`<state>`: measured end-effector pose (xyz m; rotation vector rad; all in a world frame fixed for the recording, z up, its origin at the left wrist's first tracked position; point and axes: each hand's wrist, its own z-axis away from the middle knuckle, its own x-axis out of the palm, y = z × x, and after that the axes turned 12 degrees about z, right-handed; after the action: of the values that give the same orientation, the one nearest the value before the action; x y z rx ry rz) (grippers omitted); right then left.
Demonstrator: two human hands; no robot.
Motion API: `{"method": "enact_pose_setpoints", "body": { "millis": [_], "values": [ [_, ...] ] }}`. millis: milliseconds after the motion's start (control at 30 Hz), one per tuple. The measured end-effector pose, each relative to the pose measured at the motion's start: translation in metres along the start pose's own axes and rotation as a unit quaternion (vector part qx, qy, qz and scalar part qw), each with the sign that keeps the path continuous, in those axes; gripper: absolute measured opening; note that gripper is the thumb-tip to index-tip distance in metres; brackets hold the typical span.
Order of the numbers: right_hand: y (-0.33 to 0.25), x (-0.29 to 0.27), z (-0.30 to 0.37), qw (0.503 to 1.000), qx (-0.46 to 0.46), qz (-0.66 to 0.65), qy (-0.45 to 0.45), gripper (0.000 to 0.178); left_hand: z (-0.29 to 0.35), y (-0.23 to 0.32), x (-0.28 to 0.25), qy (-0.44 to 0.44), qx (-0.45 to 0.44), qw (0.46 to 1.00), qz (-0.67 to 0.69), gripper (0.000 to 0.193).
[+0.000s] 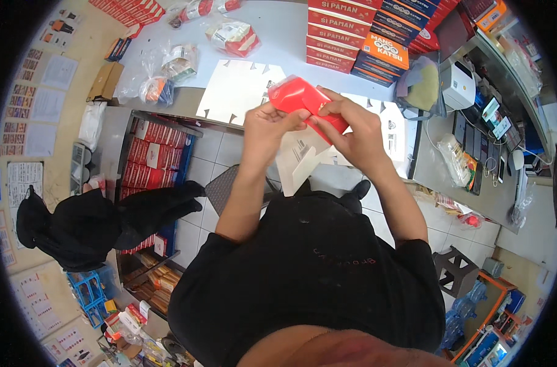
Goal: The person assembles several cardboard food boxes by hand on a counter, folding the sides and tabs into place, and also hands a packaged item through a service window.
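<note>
Both my hands are closed on a partly folded red carton, held up over the table's front edge. My left hand pinches its left side between thumb and fingers. Opposite it, my right hand grips the right side, with the thumb close to the left thumb. A white panel hangs below the red part, tilted toward my body. Behind the carton, flat white carton blanks lie on the table, and more white blanks are at its right.
Stacked red boxes and blue-and-orange boxes stand at the back. Plastic-wrapped bundles lie back left. A white printer is on the right. Red boxes fill a shelf near a person in black. A grey stool stands close by.
</note>
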<state>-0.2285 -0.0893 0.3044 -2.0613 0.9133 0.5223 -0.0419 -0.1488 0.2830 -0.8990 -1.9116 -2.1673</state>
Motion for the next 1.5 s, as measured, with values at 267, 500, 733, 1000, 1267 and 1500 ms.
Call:
{"method": "enact_pose_setpoints", "body": {
  "millis": [267, 500, 733, 1000, 1267, 1500],
  "values": [
    [0.012, -0.032, -0.004, 0.985, 0.076, -0.113, -0.107, 0.047, 0.009, 0.035, -0.005, -0.241, -0.174, 0.931, -0.211, 0.014],
    [0.039, -0.054, -0.042, 0.905, -0.030, -0.384, -0.179, 0.048, -0.040, 0.030, -0.014, -0.373, -0.022, 0.927, 0.027, 0.125],
    [0.041, -0.070, -0.024, 0.790, 0.267, -0.548, -0.063, 0.031, -0.025, 0.004, -0.012, -0.285, -0.038, 0.948, 0.137, 0.117],
    [0.014, -0.068, -0.014, 0.994, 0.003, -0.025, -0.102, 0.039, -0.023, 0.016, -0.010, -0.311, 0.175, 0.907, -0.224, 0.088],
    [0.005, -0.068, -0.008, 0.890, 0.092, -0.416, -0.163, 0.049, -0.034, -0.010, -0.021, -0.088, 0.098, 0.989, 0.065, 0.075],
    [0.013, -0.033, 0.021, 0.989, 0.055, -0.012, -0.139, 0.039, -0.041, -0.045, -0.032, 0.062, -0.226, 0.943, 0.235, 0.088]
  ]
}}
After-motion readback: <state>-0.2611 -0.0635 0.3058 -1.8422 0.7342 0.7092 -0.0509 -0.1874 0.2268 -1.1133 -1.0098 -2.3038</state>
